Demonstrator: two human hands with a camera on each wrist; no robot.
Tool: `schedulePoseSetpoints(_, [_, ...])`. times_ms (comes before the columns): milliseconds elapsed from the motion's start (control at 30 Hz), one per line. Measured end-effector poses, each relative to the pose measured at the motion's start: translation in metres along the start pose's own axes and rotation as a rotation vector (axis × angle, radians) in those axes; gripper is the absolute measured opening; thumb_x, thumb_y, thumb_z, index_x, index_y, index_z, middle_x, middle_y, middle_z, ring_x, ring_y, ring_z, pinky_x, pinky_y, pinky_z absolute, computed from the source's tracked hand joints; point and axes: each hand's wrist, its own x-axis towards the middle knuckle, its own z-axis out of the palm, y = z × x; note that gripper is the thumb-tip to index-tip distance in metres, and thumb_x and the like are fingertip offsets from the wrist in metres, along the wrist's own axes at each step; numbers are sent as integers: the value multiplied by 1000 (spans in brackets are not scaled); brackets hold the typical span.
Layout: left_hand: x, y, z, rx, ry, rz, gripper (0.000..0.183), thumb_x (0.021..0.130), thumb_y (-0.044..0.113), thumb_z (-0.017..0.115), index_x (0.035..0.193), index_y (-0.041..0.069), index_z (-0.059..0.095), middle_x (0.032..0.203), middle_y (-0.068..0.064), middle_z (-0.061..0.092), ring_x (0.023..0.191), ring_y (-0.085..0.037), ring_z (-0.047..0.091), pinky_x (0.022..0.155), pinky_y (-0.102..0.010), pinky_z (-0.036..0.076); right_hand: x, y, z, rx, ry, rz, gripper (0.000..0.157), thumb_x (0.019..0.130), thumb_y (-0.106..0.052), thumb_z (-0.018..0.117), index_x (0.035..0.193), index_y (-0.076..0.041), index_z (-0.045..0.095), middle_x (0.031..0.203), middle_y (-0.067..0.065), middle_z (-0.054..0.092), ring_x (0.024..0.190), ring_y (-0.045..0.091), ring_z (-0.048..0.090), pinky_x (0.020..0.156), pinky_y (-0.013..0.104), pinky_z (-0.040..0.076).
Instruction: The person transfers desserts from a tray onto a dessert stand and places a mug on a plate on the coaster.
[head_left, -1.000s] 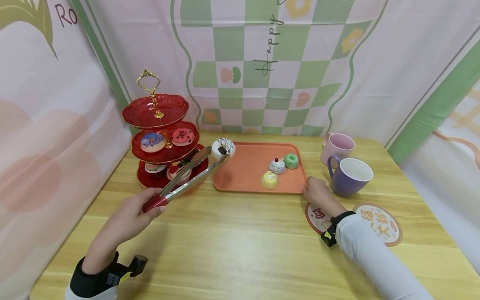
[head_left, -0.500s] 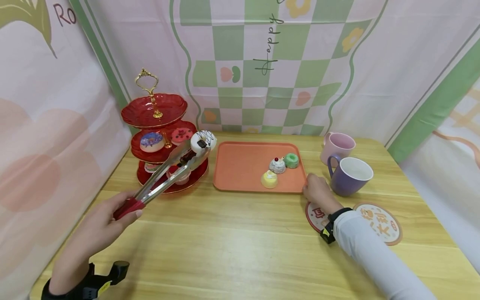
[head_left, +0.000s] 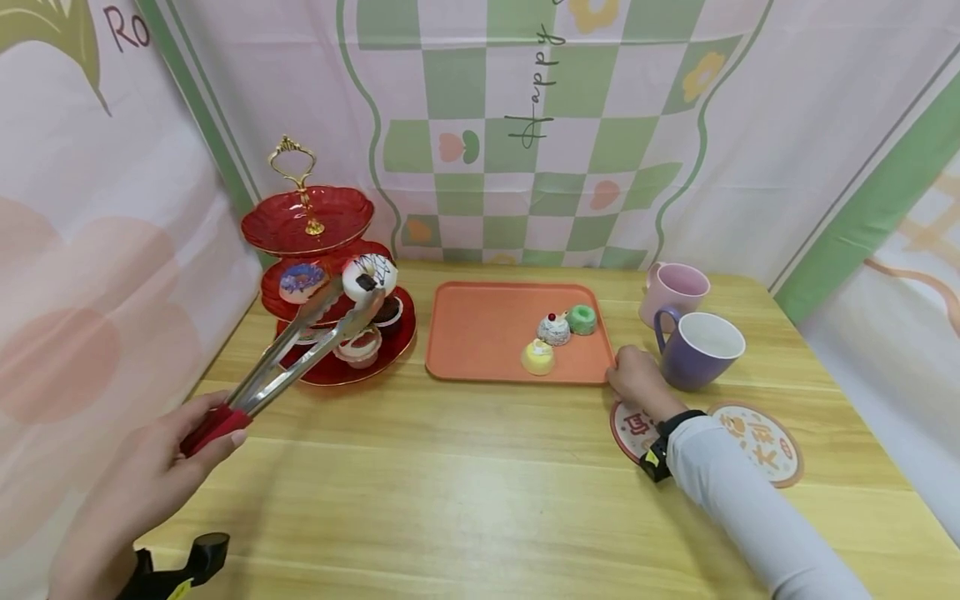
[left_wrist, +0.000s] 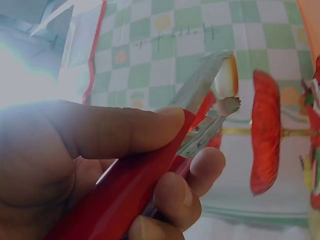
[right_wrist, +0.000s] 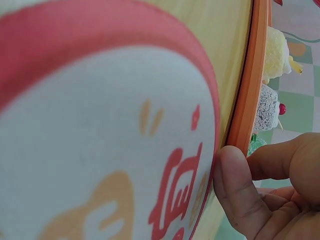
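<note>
My left hand (head_left: 150, 467) grips tongs (head_left: 315, 352) by their red handles; in the left wrist view the thumb (left_wrist: 145, 127) presses the handle from above. Between the metal tips is a white donut (head_left: 353, 280) with dark drizzle. It overlaps the middle tier of a red three-tier stand (head_left: 341, 217), next to a purple-topped donut (head_left: 302, 282). Cupcakes (head_left: 360, 346) sit on the bottom tier, partly behind the tongs. My right hand (head_left: 640, 379) pinches the near right corner of an orange tray (head_left: 480, 333); the right wrist view shows thumb and finger at its rim (right_wrist: 247, 95).
On the tray's right side sit a yellow pastry (head_left: 537, 358), a white cherry-topped one (head_left: 553, 332) and a green ring donut (head_left: 581, 321). A pink mug (head_left: 671, 296) and purple mug (head_left: 693, 358) stand to the right. Two round coasters (head_left: 757, 446) lie near my right forearm.
My left hand has drawn back left and toward me, carrying the donut in the tongs from the tray's left edge to the stand's middle tier. My right hand stays at the tray corner.
</note>
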Motion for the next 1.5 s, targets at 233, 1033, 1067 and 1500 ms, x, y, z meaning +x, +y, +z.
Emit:
schedulePoseSetpoints(233, [-6,-16,-6,47,4,-20,48,88,23,66,125,-3,51,94,-17,61,70,-23,49,52,-27,37,0,-4,-1,8,-13,36,18,91,-6,45,77,2,51,58,9,54,47,17,55,42,26,44])
schedulePoseSetpoints(1033, [-10,-32,-15,107,-25,-75,50,85,26,68,121,-5,51,89,-14,61,67,-21,49,51,-27,36,-3,0,2,7,20,-6,20,89,-5,45,70,-1,50,55,8,55,45,17,55,41,27,43])
schedulePoseSetpoints(1067, [-9,-32,-14,106,-26,-76,51,85,26,69,121,-5,51,88,-14,61,67,-21,49,51,-27,37,-3,0,2,5,24,-8,20,89,-5,45,70,-1,50,55,8,54,45,17,55,42,27,43])
schedulePoseSetpoints(1500, [-9,-32,-12,85,-52,-120,57,87,28,66,125,-9,46,90,-18,60,66,-22,49,50,-28,38,-2,0,3,3,18,7,19,90,-6,45,74,1,51,55,8,54,46,17,54,42,27,42])
